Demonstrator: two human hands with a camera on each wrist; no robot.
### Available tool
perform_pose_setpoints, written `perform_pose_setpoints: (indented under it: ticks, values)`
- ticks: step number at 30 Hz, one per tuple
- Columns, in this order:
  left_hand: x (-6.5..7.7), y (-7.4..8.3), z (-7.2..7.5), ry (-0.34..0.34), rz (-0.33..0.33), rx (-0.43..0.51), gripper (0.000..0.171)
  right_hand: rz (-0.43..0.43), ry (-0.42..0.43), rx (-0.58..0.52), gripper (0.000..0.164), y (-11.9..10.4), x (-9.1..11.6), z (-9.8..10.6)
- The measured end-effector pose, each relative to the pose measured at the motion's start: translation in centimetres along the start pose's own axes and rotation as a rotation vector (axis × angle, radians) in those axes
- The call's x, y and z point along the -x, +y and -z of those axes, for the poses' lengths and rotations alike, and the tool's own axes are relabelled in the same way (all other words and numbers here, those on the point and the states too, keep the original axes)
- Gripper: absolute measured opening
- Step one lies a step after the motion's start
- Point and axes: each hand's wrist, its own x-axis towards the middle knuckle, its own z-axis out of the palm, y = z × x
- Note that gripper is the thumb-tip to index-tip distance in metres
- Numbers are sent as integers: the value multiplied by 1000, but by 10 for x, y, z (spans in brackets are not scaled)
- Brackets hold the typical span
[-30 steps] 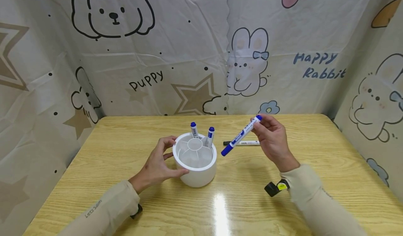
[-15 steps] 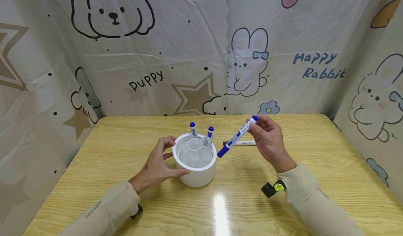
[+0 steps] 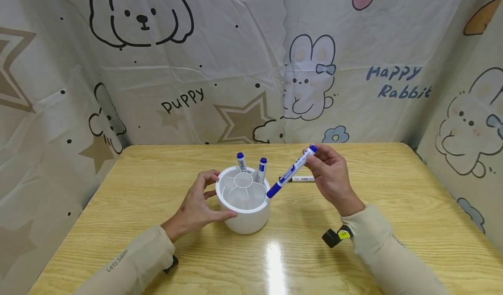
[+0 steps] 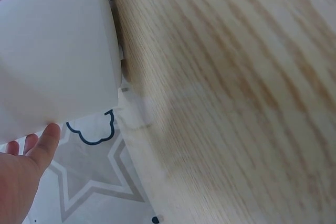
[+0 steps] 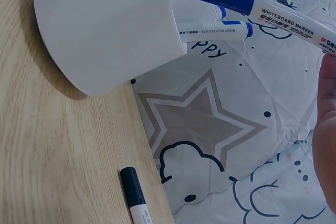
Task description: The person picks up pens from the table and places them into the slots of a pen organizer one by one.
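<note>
A round white pen holder (image 3: 245, 220) with inner dividers stands on the table. My left hand (image 3: 198, 203) grips it from the left side, thumb at the front and fingers at the back. Two blue-capped whiteboard markers, a left one (image 3: 241, 163) and a right one (image 3: 262, 171), stand in its rear compartments. With my right hand (image 3: 332, 177) I pinch a blue whiteboard marker (image 3: 291, 171) near its upper end. It tilts down to the left, its blue cap overlapping the holder's right rim in the head view. The right wrist view shows "WHITEBOARD MARKER" on its barrel (image 5: 289, 20).
A black-capped white marker (image 3: 302, 178) lies on the wooden table (image 3: 188, 260) behind the held one, partly covered by it and my right hand. A printed curtain (image 3: 235, 67) rises behind the table and along both sides.
My right hand has moved left with the marker, bringing its blue cap from beside the pen holder to the rim. The left hand and the pen holder have stayed in place.
</note>
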Motion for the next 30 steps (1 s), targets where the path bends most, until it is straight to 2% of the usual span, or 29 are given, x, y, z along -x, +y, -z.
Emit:
perform_pose_setpoints:
  ticks: [30]
  values:
    - [0, 1, -1, 6, 10, 4, 83, -4, -95, -17, 23, 10, 4, -10]
